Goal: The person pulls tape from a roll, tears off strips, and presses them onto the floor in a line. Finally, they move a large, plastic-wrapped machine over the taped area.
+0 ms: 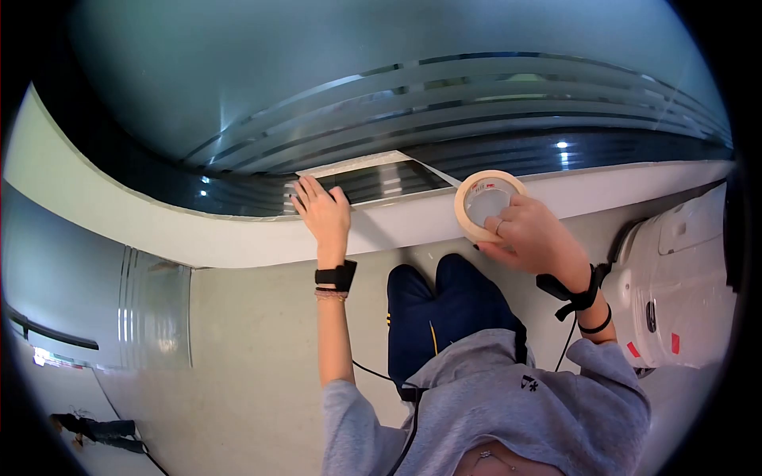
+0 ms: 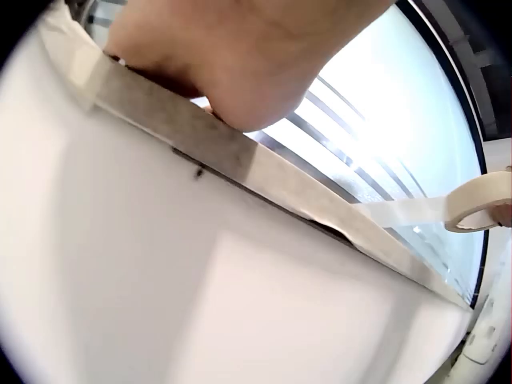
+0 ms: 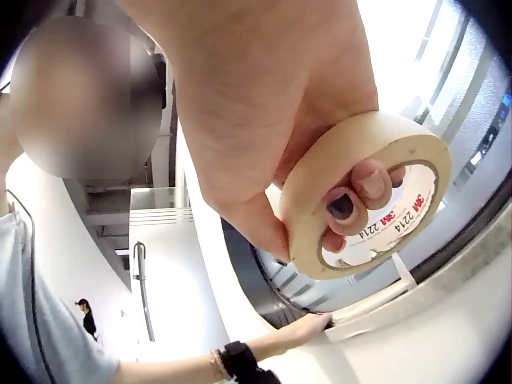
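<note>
My right hand (image 1: 533,235) grips a roll of masking tape (image 1: 463,208), with fingers hooked through its core and the thumb on the outside. "3M 2214" is printed inside the core in the right wrist view. From the roll, a pulled-out tape strip (image 2: 404,212) stretches toward the ledge. A pale strip (image 1: 349,164) continues along the foot of the glass to my left hand. That left hand (image 1: 324,210) presses on the dark ledge (image 1: 262,194) with its fingers extended, at the strip's far end. In the left wrist view its fingertips are mostly hidden behind the ledge's edge.
A curved white low wall (image 1: 198,234) runs below the ledge, and a frosted, striped glass panel (image 1: 381,87) rises behind it. At the right stands a white wheeled case (image 1: 675,278) with red marks. Another person (image 1: 103,429) is far off at the lower left.
</note>
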